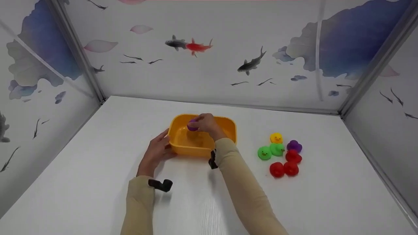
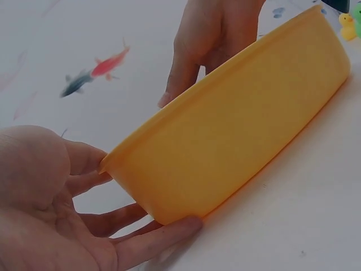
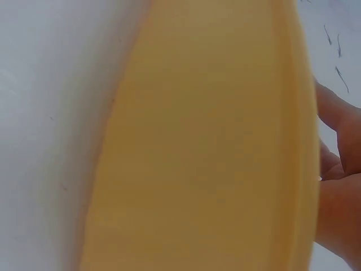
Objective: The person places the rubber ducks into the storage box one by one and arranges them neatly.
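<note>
Over the inside of a yellow plastic basin (image 1: 187, 150), my right hand (image 1: 207, 125) pinches a small purple rubber duck (image 1: 192, 125) between thumb and fingers. Most of this duck is covered by the fingers in the head view, and the basin wall hides it in both wrist views. My left hand (image 1: 157, 150) rests against the basin's left end. In the left wrist view its fingers (image 2: 163, 240) reach out fairly straight, touching the rim and the lower corner. The right wrist view is mostly filled by the basin's outer wall (image 3: 197, 141).
To the right of the basin several rubber ducks lie grouped on the white table (image 1: 326, 195): a yellow duck (image 1: 276, 138), green ducks (image 1: 264, 152), a purple duck (image 1: 294, 146) and red ducks (image 1: 277, 169). White panels (image 1: 209, 85) with printed fish enclose the table's back and sides.
</note>
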Action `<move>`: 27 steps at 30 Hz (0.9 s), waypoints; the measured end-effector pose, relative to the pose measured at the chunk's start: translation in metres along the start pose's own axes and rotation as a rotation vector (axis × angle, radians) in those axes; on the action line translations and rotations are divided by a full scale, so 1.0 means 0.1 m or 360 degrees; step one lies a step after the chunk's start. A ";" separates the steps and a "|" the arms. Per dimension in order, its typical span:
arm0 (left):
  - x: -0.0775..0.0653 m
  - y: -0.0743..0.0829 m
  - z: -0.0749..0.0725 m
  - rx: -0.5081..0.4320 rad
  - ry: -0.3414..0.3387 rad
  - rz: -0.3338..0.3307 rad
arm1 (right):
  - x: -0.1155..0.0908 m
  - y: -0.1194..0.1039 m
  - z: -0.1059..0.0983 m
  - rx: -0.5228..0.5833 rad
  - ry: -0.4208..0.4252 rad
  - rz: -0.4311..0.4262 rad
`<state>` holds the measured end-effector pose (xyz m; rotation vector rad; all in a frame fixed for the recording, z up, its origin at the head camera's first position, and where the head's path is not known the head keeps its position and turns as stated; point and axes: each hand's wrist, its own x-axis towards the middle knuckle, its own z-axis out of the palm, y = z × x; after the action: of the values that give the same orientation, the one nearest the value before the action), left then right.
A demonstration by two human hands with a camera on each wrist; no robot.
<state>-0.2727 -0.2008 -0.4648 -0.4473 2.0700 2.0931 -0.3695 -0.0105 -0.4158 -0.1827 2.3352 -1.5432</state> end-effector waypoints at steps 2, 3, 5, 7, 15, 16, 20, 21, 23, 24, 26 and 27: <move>0.00 0.00 0.01 0.0004 -0.0008 0.0001 | 0.02 0.01 0.06 -0.0011 0.0019 0.0020; 0.00 0.00 0.01 0.0006 -0.0014 0.0001 | 0.03 0.01 0.08 -0.0017 0.0030 0.0031; 0.00 0.01 0.01 0.0000 -0.0023 0.0004 | 0.04 0.02 0.13 -0.0020 0.0043 0.0046; 0.00 0.01 0.02 -0.0010 -0.0045 0.0015 | 0.06 0.03 0.17 -0.0024 0.0060 0.0047; 0.00 -0.01 0.02 -0.0049 -0.0087 0.0025 | 0.14 0.11 0.29 -0.0025 0.0139 0.0154; 0.00 -0.01 0.03 -0.0051 -0.0083 0.0026 | 0.14 0.12 0.30 -0.0029 0.0153 0.0163; -0.01 -0.01 0.04 -0.0053 -0.0080 0.0054 | 0.14 0.15 0.33 -0.0032 0.0172 0.0133; -0.01 -0.01 0.03 -0.0054 -0.0080 0.0055 | 0.14 0.14 0.33 -0.0037 0.0163 0.0128; -0.02 -0.01 0.02 -0.0042 -0.0076 0.0054 | 0.14 0.12 0.32 -0.0048 0.0125 0.0114; -0.02 -0.01 0.01 -0.0036 -0.0068 0.0048 | 0.13 0.11 0.32 -0.0062 0.0099 0.0113; -0.02 -0.01 -0.02 -0.0030 -0.0057 0.0045 | 0.12 0.06 0.30 -0.0120 0.0058 0.0104; -0.02 -0.01 -0.04 -0.0031 -0.0048 0.0043 | 0.11 0.04 0.28 -0.0155 0.0046 0.0103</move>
<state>-0.2703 -0.2042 -0.4655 -0.3903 2.0517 2.1236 -0.3704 -0.0365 -0.4313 -0.1076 2.4161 -1.4120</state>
